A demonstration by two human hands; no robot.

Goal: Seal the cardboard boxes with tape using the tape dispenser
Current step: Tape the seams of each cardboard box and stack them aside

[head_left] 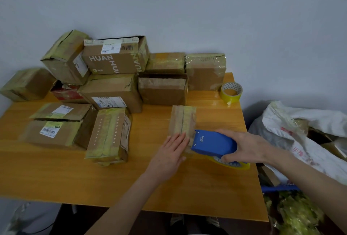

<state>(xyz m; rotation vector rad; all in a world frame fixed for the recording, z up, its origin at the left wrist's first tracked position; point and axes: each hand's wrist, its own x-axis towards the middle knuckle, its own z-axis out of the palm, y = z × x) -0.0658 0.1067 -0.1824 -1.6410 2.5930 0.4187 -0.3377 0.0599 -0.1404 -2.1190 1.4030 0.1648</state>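
Observation:
A small flat cardboard box (182, 120) lies on the wooden table (131, 182), a tape strip running along its top seam. My left hand (171, 155) rests flat with straight fingers on the box's near left end. My right hand (244, 145) grips the blue tape dispenser (213, 143), which carries a yellow tape roll (232, 164) underneath. The dispenser's front edge sits at the box's near right end.
Several taped cardboard boxes (112, 92) are piled at the back and left of the table. A spare yellow tape roll (231, 92) stands at the back right. White bags (304, 137) with packing scraps sit off the table's right edge.

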